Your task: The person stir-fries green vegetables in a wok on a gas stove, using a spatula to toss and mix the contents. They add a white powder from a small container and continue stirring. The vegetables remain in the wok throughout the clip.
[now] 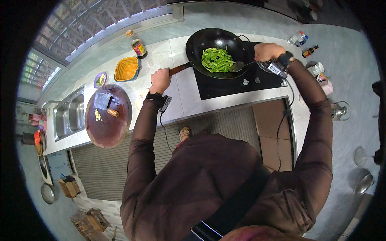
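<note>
At the hob (219, 89), left hand (161, 79) grips wok handle (179, 69). Right hand (268, 52) holds ladle (237, 66), lying leftward toward greens (217, 61).

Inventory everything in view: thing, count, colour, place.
Long tiled counter: 1, white, across view
Flat glass cooktop: 1, black, on counter
Round metal wok: 1, black, on cooktop
Cut vegetable heap: 1, green, in wok
Long metal spatula: 1, grey, head in wok
Round wooden board: 1, brown, counter's left
Broad-bladed cleaver: 1, grey, on board
Small chopped bits: several, pale, on board
Oval bowl: 1, purple, beyond board
Lattice basket: 1, orange, right of bowl
Labelled bottle: 1, dark, beside basket
Double-basin sink: 1, silver, left of board
Plastic bottles: at least 2, clear, right of cooktop
Left hand: 1, bare, gripping wok handle
Right hand: 1, bare, gripping spatula
</note>
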`<action>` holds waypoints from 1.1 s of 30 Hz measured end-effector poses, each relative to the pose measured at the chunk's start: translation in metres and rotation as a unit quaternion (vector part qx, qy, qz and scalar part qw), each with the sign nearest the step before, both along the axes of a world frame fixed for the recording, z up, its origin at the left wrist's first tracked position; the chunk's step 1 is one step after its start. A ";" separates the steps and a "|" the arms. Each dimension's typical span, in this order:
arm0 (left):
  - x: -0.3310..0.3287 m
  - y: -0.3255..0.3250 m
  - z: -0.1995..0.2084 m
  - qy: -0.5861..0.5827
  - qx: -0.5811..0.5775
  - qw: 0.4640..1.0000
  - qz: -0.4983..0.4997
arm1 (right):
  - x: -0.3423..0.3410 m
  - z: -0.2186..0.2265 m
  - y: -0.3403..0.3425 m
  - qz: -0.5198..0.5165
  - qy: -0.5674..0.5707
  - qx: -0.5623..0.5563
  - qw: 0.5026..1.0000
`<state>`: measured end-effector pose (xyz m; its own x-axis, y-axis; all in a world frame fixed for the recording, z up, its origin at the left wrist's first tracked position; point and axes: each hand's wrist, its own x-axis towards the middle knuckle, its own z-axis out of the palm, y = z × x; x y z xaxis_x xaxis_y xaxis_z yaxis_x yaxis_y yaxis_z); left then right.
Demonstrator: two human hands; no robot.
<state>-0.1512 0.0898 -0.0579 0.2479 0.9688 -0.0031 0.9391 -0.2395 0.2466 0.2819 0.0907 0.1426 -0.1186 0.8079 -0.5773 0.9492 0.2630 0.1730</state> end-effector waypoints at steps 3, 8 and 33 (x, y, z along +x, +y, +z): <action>0.001 0.000 0.002 0.003 -0.016 1.000 0.002 | -0.010 -0.038 -0.002 -0.044 -0.008 0.091 0.995; 0.001 -0.001 0.004 0.011 -0.015 1.000 0.005 | -0.012 -0.076 -0.007 0.004 -0.004 0.206 0.979; -0.001 0.005 -0.006 0.010 -0.005 1.000 -0.017 | -0.028 -0.108 -0.082 -0.110 0.258 0.061 0.958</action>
